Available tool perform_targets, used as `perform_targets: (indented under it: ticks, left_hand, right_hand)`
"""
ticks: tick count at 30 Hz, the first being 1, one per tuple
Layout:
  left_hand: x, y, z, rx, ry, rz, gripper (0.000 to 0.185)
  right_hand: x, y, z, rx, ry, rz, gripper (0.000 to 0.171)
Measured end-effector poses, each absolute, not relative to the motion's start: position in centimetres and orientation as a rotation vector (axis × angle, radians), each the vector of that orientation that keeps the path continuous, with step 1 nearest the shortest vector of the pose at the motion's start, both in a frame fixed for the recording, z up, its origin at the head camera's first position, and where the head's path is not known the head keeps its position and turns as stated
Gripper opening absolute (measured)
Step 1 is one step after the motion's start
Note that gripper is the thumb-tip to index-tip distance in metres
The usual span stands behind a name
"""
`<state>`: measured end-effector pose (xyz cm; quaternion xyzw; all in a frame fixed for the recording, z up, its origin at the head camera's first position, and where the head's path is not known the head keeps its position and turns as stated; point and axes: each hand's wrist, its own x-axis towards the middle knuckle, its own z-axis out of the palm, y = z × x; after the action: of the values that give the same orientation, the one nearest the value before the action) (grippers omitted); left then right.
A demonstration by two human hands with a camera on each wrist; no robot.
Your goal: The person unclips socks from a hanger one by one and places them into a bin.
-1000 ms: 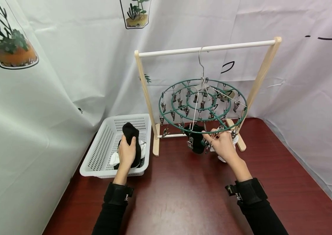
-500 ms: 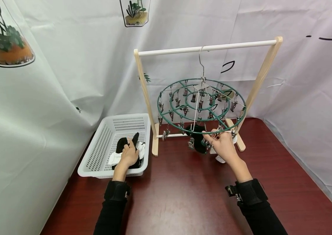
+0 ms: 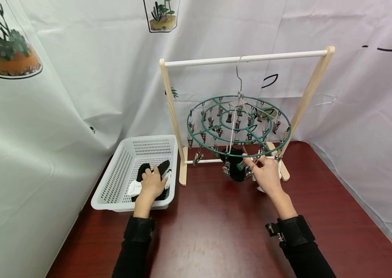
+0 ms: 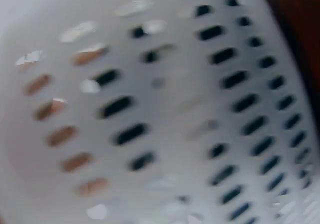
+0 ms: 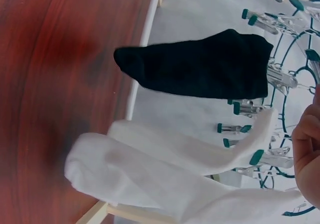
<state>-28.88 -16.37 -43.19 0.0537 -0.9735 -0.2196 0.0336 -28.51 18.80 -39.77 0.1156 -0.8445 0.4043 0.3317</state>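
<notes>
The left hand is inside the white basket, left of the wooden rack. It lies on the socks there, black and white ones mixed, with fingers bent down over a black one. The head view does not show if it already pinches the cloth, and the left wrist view gives only the blurred basket wall.

The right hand is up at the front edge of the green hanger, which hangs from the rack bar by a metal hook. Its fingers are curled at one clip under the outer ring and seem to hold it. Just beside this hand a black sock and a white sock already hang from clips, their toes close above the bench.

I think the step is to take one sock from the basket and bring it to the clip. To do it well, the left hand should pinch only one sock, near its cuff, so no other sock comes up with it. The right hand should keep the ring steady, because the hanger swings easily on its hook, and press the clip fully open before the cuff comes in. A free clip away from the two hung socks is better for balance.
</notes>
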Motion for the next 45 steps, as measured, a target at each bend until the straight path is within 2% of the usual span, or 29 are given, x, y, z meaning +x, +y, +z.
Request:
perform_targets:
  ticks: [5, 10, 13, 16, 21, 24, 28, 34, 42, 45]
  left_hand:
    - [-27.6, -13.8, -41.5, 0.092, -2.667, -0.618, 0.056]
    - [-26.7, -10.8, -40.9, -0.072, -2.430, -0.714, 0.050]
    - [-26.3, -9.1, -40.8, -0.143, -2.369, -0.792, 0.050]
    - [-26.0, -7.9, -40.9, -0.192, -2.360, -0.869, 0.049]
    - [-25.8, -6.7, -41.5, -0.246, -2.386, -0.952, 0.043]
    - [-25.7, -6.2, -41.6, -0.258, -2.402, -0.970, 0.039]
    - [-25.7, -5.6, -41.7, -0.279, -2.421, -0.997, 0.037]
    - [-26.5, -4.0, -42.4, -0.305, -2.438, -1.113, 0.037]
    - [-29.3, -1.6, -44.9, -0.384, -2.508, -1.465, 0.051]
    - [-30.2, -1.1, -45.6, -0.402, -2.514, -1.642, 0.052]
  right_hand:
    - [-28.3, 19.1, -39.7, 0.309, -2.142, 1.052, 0.027]
    - [-28.0, 19.4, -39.7, 0.302, -2.179, 1.094, 0.032]
    - [-28.3, 19.8, -39.6, 0.318, -2.203, 1.124, 0.030]
    - [-28.9, 20.1, -39.2, 0.358, -2.232, 1.158, 0.035]
    - [-30.9, 19.8, -38.0, 0.505, -2.385, 1.376, 0.034]
    - [-32.2, 19.1, -36.8, 0.562, -2.508, 1.596, 0.043]
    - [-33.5, 17.8, -35.5, 0.519, -2.684, 1.476, 0.052]
    - [-33.8, 17.2, -35.2, 0.439, -2.756, 1.175, 0.043]
    - [-33.2, 17.2, -35.8, 0.437, -2.685, 1.212, 0.043]
    - [-33.0, 17.1, -36.1, 0.429, -2.665, 1.204, 0.047]
